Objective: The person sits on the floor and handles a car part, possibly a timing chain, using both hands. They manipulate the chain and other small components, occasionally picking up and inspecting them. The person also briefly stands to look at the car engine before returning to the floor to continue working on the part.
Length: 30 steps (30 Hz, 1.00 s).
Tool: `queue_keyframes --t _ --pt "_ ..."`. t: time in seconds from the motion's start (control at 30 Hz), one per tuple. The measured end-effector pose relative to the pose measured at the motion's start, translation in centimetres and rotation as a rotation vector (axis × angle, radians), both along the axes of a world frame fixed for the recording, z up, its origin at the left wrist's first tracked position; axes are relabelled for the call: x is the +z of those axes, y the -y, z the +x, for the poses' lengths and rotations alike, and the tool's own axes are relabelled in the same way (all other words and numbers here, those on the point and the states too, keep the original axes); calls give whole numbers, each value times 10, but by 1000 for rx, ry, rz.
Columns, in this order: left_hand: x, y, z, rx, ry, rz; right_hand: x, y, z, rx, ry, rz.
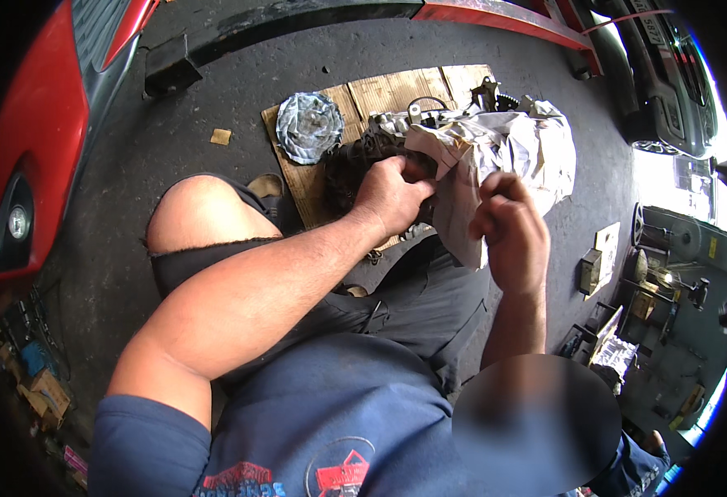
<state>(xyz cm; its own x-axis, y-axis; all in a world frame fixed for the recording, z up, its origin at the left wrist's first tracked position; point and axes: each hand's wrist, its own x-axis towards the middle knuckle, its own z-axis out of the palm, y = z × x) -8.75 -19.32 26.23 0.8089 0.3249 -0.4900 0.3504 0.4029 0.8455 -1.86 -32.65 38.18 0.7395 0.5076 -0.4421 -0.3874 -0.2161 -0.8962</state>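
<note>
My left hand point(397, 195) reaches into a dark metal engine assembly point(347, 174), its fingers curled at the edge of crumpled white sheeting point(529, 141) that covers the assembly's right part; what they grip is hidden. Just right of it, my right hand point(508, 224) is raised against the sheeting with its fingers bent in, and whether anything is in them I cannot make out. The assembly rests on flattened cardboard point(301, 195) between my bent legs. A round piece in crumpled blue plastic point(309, 127) lies on the cardboard's left corner.
A red car point(40, 149) stands at left, a dark car point(662, 74) at upper right. A red-and-black steel beam point(504, 16) crosses the top. Boxes point(45, 389) lie lower left; tools and metal parts point(653, 306) crowd the right. A small cardboard scrap point(221, 137) lies on the floor.
</note>
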Motion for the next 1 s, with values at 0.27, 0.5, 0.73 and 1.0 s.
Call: queue_keyframes --t 0.27,0.5,0.73,1.0 --pt "13 25 -20 -60 -6 295 -29 -52 37 776 1672 -896" --pt "28 32 -40 -98 -103 -18 -43 -54 68 486 1157 -556" --pt "31 22 -52 -57 -126 -75 -48 -40 68 374 1166 -424" --pt "34 14 -59 -94 -137 -172 -58 -25 86 208 899 14"
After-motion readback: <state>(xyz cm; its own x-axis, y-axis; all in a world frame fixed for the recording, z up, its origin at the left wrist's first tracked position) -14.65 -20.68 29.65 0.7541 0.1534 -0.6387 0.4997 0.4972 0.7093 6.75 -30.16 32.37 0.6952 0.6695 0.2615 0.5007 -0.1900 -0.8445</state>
